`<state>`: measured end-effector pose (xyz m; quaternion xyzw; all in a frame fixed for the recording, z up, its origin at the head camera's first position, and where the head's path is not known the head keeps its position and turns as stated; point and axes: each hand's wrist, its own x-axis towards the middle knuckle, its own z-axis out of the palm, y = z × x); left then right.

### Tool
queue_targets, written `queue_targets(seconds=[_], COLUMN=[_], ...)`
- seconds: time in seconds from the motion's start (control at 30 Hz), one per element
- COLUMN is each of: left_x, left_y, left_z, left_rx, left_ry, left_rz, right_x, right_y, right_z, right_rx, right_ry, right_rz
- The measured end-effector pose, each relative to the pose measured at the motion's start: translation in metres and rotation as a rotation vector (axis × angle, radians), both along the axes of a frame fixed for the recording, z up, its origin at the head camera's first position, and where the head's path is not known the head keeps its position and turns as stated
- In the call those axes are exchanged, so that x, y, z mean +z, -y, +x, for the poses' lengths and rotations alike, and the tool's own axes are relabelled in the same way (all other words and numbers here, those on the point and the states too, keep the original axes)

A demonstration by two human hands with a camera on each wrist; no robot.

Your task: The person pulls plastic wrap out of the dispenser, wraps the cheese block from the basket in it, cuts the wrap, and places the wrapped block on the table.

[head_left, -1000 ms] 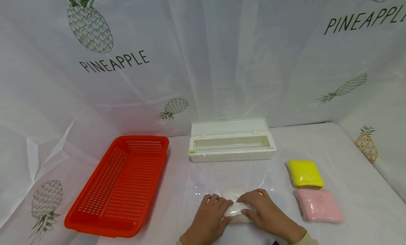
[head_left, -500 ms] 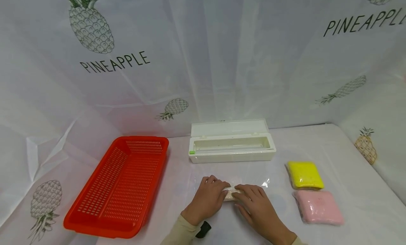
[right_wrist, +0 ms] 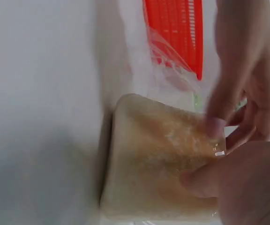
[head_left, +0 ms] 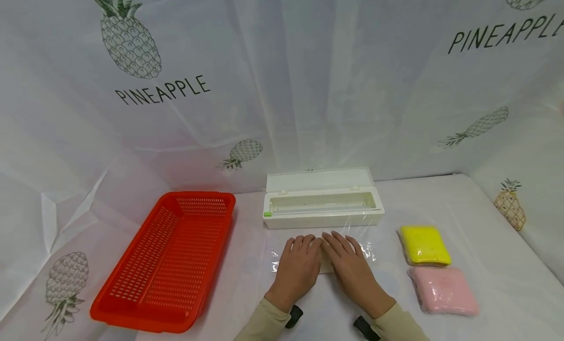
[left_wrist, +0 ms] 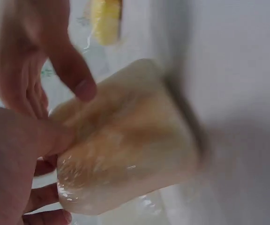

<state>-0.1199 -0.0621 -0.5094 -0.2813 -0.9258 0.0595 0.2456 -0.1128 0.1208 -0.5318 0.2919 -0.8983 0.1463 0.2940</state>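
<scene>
A cream-coloured, squarish block (left_wrist: 125,140) with browner patches is tilted up between both hands, clear film shining on its side in the left wrist view. My left hand (head_left: 297,270) holds its left part, thumb on the near face and fingers round the far edge. On the other side, my right hand (head_left: 354,272) grips it in the same manner, its thumb pressing the face in the right wrist view. From the head only a narrow strip of the block shows between the hands. Clear plastic film (head_left: 369,252) spreads out beside and beyond it.
Behind the hands stands a white cling film box (head_left: 323,219), lid raised. A red perforated basket (head_left: 167,262) is at the left. To the right lie a yellow wrapped block (head_left: 425,245) and a pink wrapped block (head_left: 445,289) on the white tablecloth (head_left: 440,199).
Both hands have moved forward toward the white box, bringing the block along. The block lay flatter on the table earlier and is now tilted up. Film now rises near the box's right end.
</scene>
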Motion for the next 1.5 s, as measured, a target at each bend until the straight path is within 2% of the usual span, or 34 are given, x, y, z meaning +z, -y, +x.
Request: queue_targets(seconds=[0.1,0.23,0.4,0.57,0.7,0.87,0.93,1.03,1.13,1.2,1.23,1.3,1.37,1.5], left_x=[-0.008,-0.018,-0.027,-0.034,-0.035,-0.029,-0.023,-0.011,-0.002,0.002,0.002,0.003,0.002,-0.004], left_y=[-0.002,-0.002,-0.001,0.002,0.003,0.008,0.013,0.024,0.040,0.053,0.059,0.072,0.084,0.098], left_z=[-0.001,-0.010,-0.024,-0.035,-0.040,-0.040,-0.039,-0.041,-0.050,-0.059,-0.063,-0.072,-0.079,-0.091], left_rx=[0.038,0.061,0.049,0.020,0.007,0.003,0.001,0.010,0.054,0.112,0.146,0.210,0.247,0.254], left_ry=[0.024,0.041,0.103,0.106,0.128,0.243,0.305,0.347,0.281,0.225,0.209,0.235,0.304,0.444], left_rz=[-0.037,-0.065,-0.021,0.039,0.095,0.162,0.235,0.466,0.760,0.892,0.929,0.953,0.927,0.843], right_x=[-0.004,-0.008,-0.010,-0.011,-0.008,-0.002,0.000,0.001,0.001,0.001,0.000,0.000,0.000,-0.001], right_y=[0.004,0.011,0.013,0.010,0.008,0.009,0.009,0.009,0.010,0.010,0.010,0.010,0.010,0.011], right_z=[-0.007,-0.014,-0.019,-0.024,-0.029,-0.034,-0.034,-0.035,-0.036,-0.036,-0.036,-0.036,-0.036,-0.036], right_rx=[-0.038,-0.068,-0.050,-0.035,-0.034,-0.028,-0.023,-0.019,-0.022,-0.024,-0.023,-0.018,-0.012,-0.002], right_ry=[0.020,0.049,0.048,0.064,0.133,0.225,0.246,0.253,0.260,0.270,0.276,0.281,0.279,0.278], right_rz=[0.005,0.013,0.039,0.085,0.102,0.081,0.063,0.044,0.040,0.041,0.042,0.042,0.037,0.029])
